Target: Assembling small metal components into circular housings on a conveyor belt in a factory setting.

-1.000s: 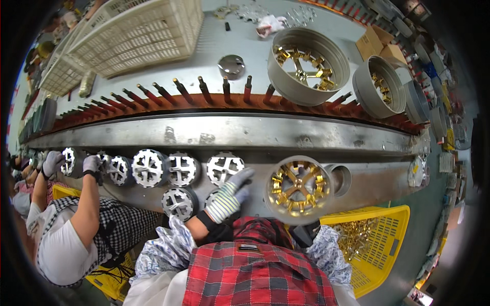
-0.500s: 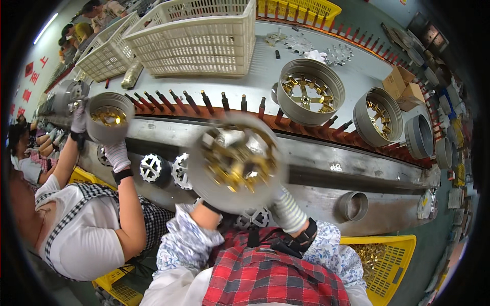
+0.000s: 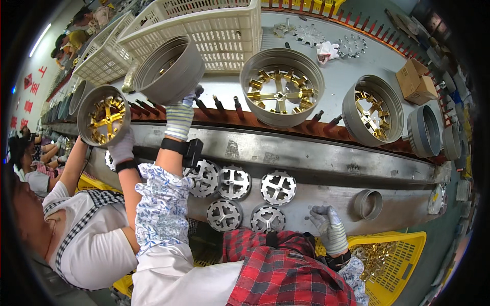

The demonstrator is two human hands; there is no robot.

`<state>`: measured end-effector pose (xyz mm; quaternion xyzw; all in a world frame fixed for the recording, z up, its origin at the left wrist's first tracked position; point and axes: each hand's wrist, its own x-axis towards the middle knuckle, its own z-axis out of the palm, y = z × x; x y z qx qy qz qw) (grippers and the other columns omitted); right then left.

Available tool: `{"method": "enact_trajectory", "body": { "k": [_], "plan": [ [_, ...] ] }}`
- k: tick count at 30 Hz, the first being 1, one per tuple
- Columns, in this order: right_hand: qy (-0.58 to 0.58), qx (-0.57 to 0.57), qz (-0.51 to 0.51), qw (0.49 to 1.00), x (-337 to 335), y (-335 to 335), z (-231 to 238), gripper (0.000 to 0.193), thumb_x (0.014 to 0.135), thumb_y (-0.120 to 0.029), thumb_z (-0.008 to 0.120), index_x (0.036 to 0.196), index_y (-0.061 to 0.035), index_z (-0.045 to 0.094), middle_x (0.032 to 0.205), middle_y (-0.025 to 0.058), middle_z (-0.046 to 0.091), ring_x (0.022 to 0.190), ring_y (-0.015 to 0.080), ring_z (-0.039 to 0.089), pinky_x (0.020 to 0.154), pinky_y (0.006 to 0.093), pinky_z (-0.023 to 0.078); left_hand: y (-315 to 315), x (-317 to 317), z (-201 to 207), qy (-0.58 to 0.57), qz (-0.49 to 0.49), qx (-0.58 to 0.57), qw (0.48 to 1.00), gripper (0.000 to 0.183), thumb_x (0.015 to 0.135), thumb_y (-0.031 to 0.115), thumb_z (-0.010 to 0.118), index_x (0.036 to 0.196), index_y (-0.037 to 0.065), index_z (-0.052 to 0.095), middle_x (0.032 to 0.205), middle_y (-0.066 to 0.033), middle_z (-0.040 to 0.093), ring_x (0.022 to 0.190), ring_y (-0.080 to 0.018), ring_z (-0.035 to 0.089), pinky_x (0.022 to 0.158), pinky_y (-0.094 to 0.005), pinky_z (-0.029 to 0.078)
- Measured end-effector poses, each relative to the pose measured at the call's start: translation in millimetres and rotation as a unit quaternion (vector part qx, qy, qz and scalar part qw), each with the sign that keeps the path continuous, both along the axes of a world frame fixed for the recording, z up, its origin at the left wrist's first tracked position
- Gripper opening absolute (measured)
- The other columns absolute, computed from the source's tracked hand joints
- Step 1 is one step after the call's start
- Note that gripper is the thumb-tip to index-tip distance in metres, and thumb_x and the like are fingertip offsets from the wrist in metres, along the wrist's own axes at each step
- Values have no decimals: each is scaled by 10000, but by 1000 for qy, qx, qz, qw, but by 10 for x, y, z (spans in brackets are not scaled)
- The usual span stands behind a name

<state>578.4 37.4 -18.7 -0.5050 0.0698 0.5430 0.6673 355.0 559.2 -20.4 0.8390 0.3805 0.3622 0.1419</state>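
A grey ribbed metal ring [image 3: 176, 74] is tipped away at the row of red posts, with a little gold showing inside. My left hand [image 3: 179, 120], in a striped glove, holds it from the near lower side; the ring hides most of my fingers. Above the steel bench, close to my apron, my right hand [image 3: 331, 229] is empty, its gloved fingers loosely bent and apart. Several silver toothed discs [image 3: 235, 182] lie on the bench between my arms. A small plain ring [image 3: 368, 204] stands to the right of my right hand.
Grey rings with gold fittings [image 3: 282, 120] rest along the red posts [image 3: 238, 108]. White crates [image 3: 219, 48] stand behind. On my left, a co-worker's gloved hand [image 3: 122, 145] supports another ring [image 3: 84, 125]. A yellow basket [image 3: 408, 260] of gold parts sits at lower right.
My left hand has carried the gold-filled ring from in front of me up and left to the posts. My right hand has come off it and moved right. The discs are now uncovered.
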Motion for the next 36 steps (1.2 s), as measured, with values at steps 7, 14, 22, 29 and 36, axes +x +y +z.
{"method": "enact_trajectory", "body": {
  "k": [7, 14, 22, 29, 36],
  "plan": [
    [-85, -2, -63, 994, 21, -258, 193, 415, 1001, -351, 467, 1156, 27, 539, 1169, 188, 592, 1098, 287, 578, 1020, 457, 434, -54, -25, -261, 475, 168, 277, 819, 135, 793, 178, 571, 676, 156, 635, 651, -46, 612, 593, -191, 605, 505, -397, 472],
    [-175, -46, -161, 970, 436, -872, 40, 387, 1003, -338, 479, 1129, 6, 605, 1090, 117, 652, 1023, 213, 610, 945, 363, 470, 995, -1669, -221, 488, 43, 298, 819, 237, 918, 251, 555, 833, 94, 711, 756, -117, 680, 663, -240, 637, 592, -412, 497],
    [-342, -424, -444, 711, 756, -3794, -944, 309, 958, -277, 555, 1050, 10, 624, 1016, 89, 663, 921, 191, 612, 882, 337, 488, -1817, 696, -229, -120, 53, -183, 974, 479, 849, 78, 611, 1293, -53, 489, 1285, -212, 562, 1168, -328, 547, 992, -401, 446],
    [-124, -673, -275, 675, 776, -5151, -2697, 527, 847, -289, 654, 1296, -38, 541, 1214, 207, 617, 1112, 349, 590, 938, 406, 446, -4654, 3065, -646, 266, -561, -176, 764, 439, 860, 17, 559, 1296, 32, 510, 1361, -216, 498, 1189, -395, 528, 960, -425, 466],
    [-81, -675, -68, 731, 1489, -5476, -3344, 586, 869, -336, 636, 1390, -132, 461, 1276, 189, 589, 1141, 338, 577, 939, 391, 448, -5346, 3841, -1301, 346, -573, -126, 732, 540, 823, -49, 566, 1344, 70, 489, 1406, -197, 439, 1191, -394, 501, 971, -402, 461]
  ]
}}
